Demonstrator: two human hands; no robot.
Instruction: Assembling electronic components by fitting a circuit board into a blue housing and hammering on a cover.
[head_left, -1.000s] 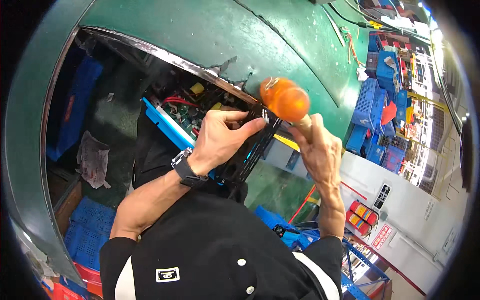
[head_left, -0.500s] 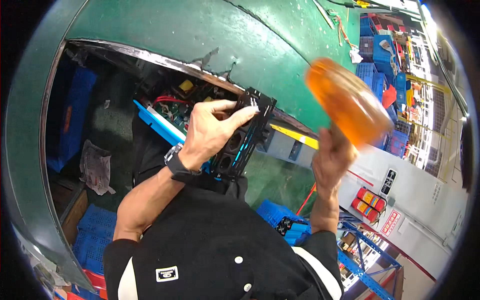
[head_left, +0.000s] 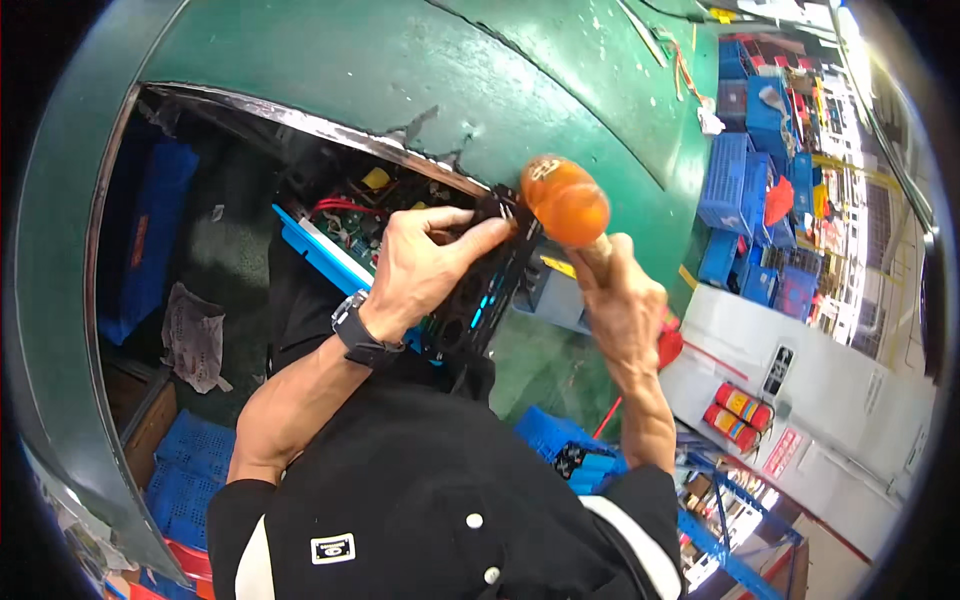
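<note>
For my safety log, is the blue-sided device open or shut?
Open: the blue-sided device shows its green circuit board and red wires uncovered.

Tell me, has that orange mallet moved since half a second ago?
Yes. Judged against the green workbench, the orange mallet in the right hand has swung left, to beside the black slotted part.

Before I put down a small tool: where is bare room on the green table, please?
Bare green tabletop lies between the long dark seam and the worn edge. It is crowded around the black frame, which the left hand touches, and the right hand holds the orange mallet close by.
</note>
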